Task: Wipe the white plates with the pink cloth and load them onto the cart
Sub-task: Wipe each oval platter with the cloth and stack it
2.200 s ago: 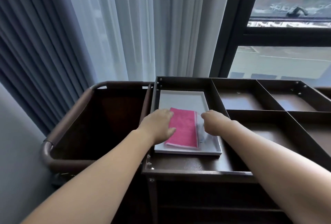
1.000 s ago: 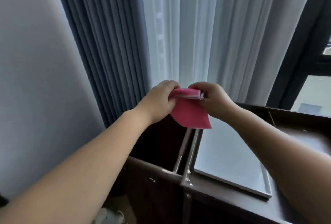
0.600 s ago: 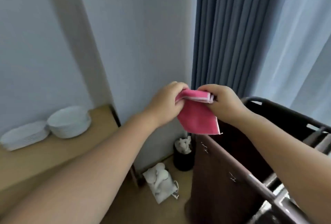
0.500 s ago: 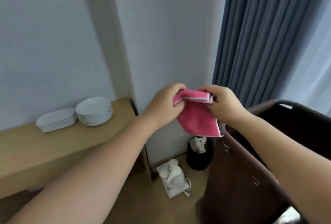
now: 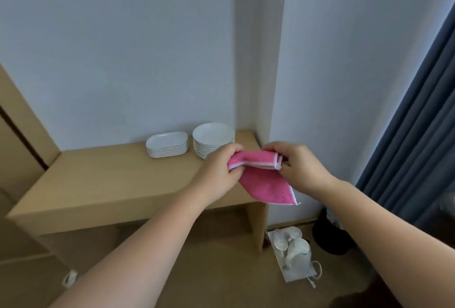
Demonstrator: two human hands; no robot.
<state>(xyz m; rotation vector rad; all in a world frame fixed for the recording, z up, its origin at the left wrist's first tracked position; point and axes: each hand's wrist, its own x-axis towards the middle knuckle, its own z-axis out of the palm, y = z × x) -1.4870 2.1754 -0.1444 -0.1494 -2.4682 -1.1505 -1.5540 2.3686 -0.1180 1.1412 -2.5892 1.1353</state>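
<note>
Left hand (image 5: 219, 172) and right hand (image 5: 299, 167) gripping pink cloth (image 5: 264, 179), 2 white plate stacks (image 5: 189, 144) on wooden table (image 5: 110, 177)

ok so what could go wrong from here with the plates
Both the left hand and right hand grip the pink cloth, so a plate would probably be lifted one-handed off the tall round stack and could slip.
The tray with kettle and cups lies on the floor by the table leg; stepping closer could kick it.

Hotel-style room, pale walls (image 5: 123, 49), wooden console desk (image 5: 118, 179), blue curtain (image 5: 416, 140), kettle tray (image 5: 294, 254) on floor (image 5: 221, 273)
</note>
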